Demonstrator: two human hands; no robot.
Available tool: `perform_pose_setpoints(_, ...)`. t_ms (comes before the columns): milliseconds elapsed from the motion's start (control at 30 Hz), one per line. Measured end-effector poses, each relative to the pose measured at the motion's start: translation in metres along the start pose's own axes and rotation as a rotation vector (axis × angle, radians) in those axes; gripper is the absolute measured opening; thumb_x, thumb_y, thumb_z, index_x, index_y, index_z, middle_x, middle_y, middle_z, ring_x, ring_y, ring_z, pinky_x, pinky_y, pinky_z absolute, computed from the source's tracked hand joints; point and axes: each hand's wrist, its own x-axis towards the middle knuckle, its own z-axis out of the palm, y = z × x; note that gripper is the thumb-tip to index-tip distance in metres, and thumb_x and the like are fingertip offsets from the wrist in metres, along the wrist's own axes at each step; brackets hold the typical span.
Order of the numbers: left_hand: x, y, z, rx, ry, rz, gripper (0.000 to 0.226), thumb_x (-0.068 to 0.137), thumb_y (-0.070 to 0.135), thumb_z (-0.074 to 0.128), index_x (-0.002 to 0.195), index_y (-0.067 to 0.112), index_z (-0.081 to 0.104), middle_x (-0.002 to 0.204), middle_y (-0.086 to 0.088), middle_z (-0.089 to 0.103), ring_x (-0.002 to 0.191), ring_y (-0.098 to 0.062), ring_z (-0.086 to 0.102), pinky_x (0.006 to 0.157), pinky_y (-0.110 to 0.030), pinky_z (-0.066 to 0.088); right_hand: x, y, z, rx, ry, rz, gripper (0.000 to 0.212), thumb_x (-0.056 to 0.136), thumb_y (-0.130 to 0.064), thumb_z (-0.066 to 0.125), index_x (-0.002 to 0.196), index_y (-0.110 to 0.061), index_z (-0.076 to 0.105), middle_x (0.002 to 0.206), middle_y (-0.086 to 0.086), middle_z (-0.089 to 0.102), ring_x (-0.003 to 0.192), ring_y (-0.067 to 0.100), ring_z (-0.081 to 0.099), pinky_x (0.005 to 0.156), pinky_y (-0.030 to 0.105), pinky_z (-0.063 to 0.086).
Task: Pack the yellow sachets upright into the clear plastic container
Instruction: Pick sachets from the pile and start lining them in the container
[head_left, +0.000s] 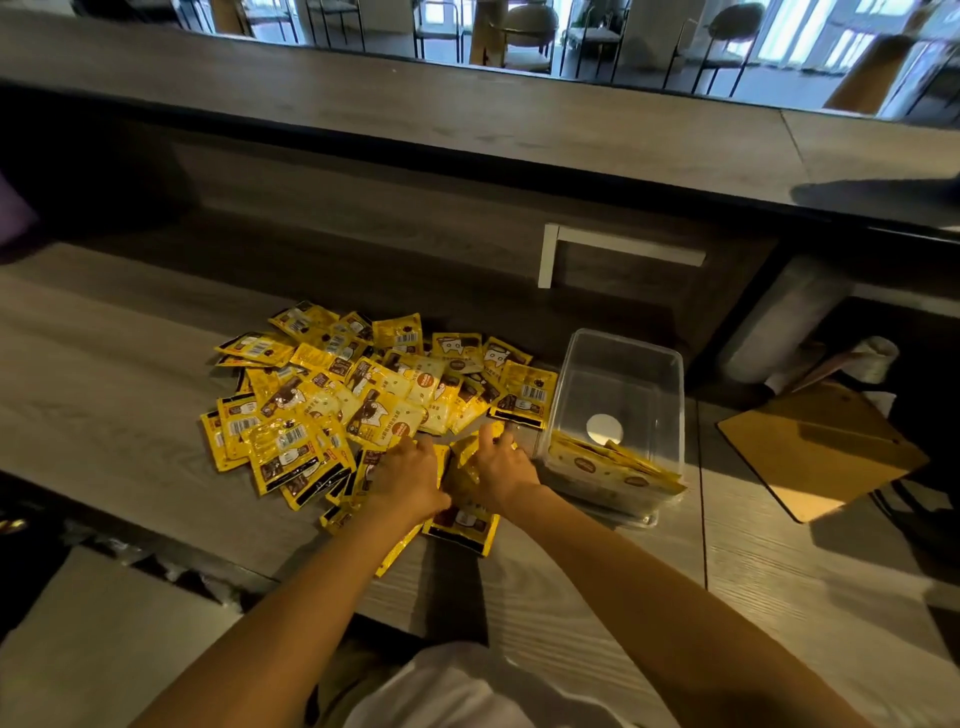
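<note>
I get single view only: head-worn wide-angle camera, facing forward and down, close over tabletop (119, 395); raised ledge (467, 119) crosses top of frame.

Both your bare arms reach from 6 o'clock toward 12 o'clock, and your wrists are close together. Your left grip (410, 478) is palm down with its back up. Its fingertips are hidden, so its hold can't be told. Your right grip (501, 467), just beside it at 3 o'clock, has its thumb up and its fingers curled on a yellow sachet (467, 454).
</note>
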Motion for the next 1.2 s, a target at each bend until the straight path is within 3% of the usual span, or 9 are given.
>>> perform_pose_setpoints(100, -0.001, -0.003, -0.004, -0.035, -0.010, -0.026, 0.072, 0.081, 0.023, 0.065, 0.139, 0.006, 0.025, 0.145, -0.016, 0.023, 0.128, -0.038, 0.040, 0.098, -0.041, 0.043, -0.001, -0.004, 0.000, -0.101, 0.055, -0.047, 0.069, 0.092, -0.007, 0.050, 0.145, -0.002, 0.007, 0.138, 0.029, 0.034, 0.126, 0.041, 0.043, 0.098, 0.039, 0.044)
perform_pose_setpoints(233, -0.002, -0.010, -0.005, -0.126, 0.121, -0.011, 0.050, 0.094, 0.011, 0.046, 0.141, 0.005, 0.031, 0.147, -0.015, 0.028, 0.125, -0.035, 0.045, 0.097, -0.039, 0.043, -0.005, -0.001, -0.011, -0.015, 0.085, -0.064, 0.058, 0.089, -0.002, 0.052, 0.140, -0.004, 0.024, 0.135, 0.021, 0.041, 0.125, 0.036, 0.046, 0.097, 0.038, 0.044)
perform_pose_setpoints(367, -0.003, -0.012, -0.026, -0.279, 0.278, -0.021, 0.040, 0.098, 0.006, 0.035, 0.138, 0.006, 0.040, 0.127, -0.021, 0.055, 0.114, -0.036, 0.054, 0.088, -0.042, 0.046, -0.010, -0.006, -0.038, 0.198, 0.188, -0.054, 0.030, 0.092, -0.006, 0.049, 0.122, -0.002, 0.049, 0.118, 0.019, 0.058, 0.110, 0.035, 0.056, 0.087, 0.040, 0.049)
perform_pose_setpoints(467, -0.003, -0.004, -0.057, -0.468, 0.407, -0.064, 0.035, 0.098, 0.012, 0.038, 0.130, 0.004, 0.050, 0.121, -0.022, 0.059, 0.111, -0.037, 0.055, 0.086, -0.042, 0.046, -0.012, -0.006, -0.067, 0.482, 0.285, -0.062, 0.025, 0.093, -0.012, 0.048, 0.108, 0.003, 0.061, 0.103, 0.019, 0.066, 0.097, 0.033, 0.063, 0.079, 0.040, 0.051)
perform_pose_setpoints(633, -0.002, 0.026, -0.108, -0.781, 0.515, 0.041, 0.019, 0.087, 0.005, 0.054, 0.106, 0.004, 0.057, 0.095, -0.009, 0.059, 0.086, -0.021, 0.056, 0.062, -0.027, 0.044, -0.014, 0.018, -0.122, 0.907, 0.424, 0.019, 0.022, 0.091, -0.015, 0.051, 0.102, -0.004, 0.067, 0.103, 0.011, 0.069, 0.097, 0.023, 0.064, 0.087, 0.041, 0.055)
perform_pose_setpoints(800, 0.001, 0.068, -0.132, -0.905, 0.440, 0.300, 0.032, 0.080, 0.000, 0.064, 0.107, 0.015, 0.056, 0.091, 0.004, 0.054, 0.086, -0.017, 0.056, 0.058, -0.023, 0.043, -0.026, 0.063, -0.152, 1.056, 0.578, 0.054, 0.018, 0.092, -0.020, 0.054, 0.098, -0.009, 0.067, 0.088, 0.001, 0.066, 0.075, 0.006, 0.061, 0.059, 0.016, 0.048)
perform_pose_setpoints(967, 0.008, 0.112, -0.123, -0.892, 0.345, 0.469, 0.016, 0.088, 0.013, 0.060, 0.103, 0.011, 0.064, 0.093, 0.003, 0.059, 0.086, -0.008, 0.056, 0.060, -0.012, 0.041, -0.039, 0.115, -0.149, 0.944, 0.764, 0.163, 0.023, 0.088, -0.011, 0.057, 0.110, -0.011, 0.063, 0.104, 0.006, 0.068, 0.099, 0.021, 0.064, 0.086, 0.042, 0.055)
perform_pose_setpoints(1133, 0.018, 0.137, -0.096, -0.822, 0.155, 0.580, 0.016, 0.082, 0.000, 0.063, 0.097, 0.004, 0.066, 0.088, 0.000, 0.061, 0.086, -0.011, 0.057, 0.067, -0.014, 0.045, -0.055, 0.155, -0.129, 0.842, 0.736, 0.337, 0.010, 0.080, -0.004, 0.060, 0.085, -0.012, 0.060, 0.088, 0.009, 0.064, 0.092, 0.026, 0.063, 0.079, 0.050, 0.056)
perform_pose_setpoints(1200, 0.021, 0.142, -0.083, -0.766, 0.103, 0.600, 0.016, 0.080, -0.004, 0.063, 0.095, 0.001, 0.066, 0.085, -0.001, 0.060, 0.087, -0.014, 0.057, 0.071, -0.019, 0.045, -0.057, 0.164, -0.118, 0.829, 0.698, 0.346, 0.006, 0.081, 0.000, 0.058, 0.080, -0.006, 0.057, 0.085, 0.014, 0.062, 0.086, 0.025, 0.061, 0.071, 0.043, 0.056)
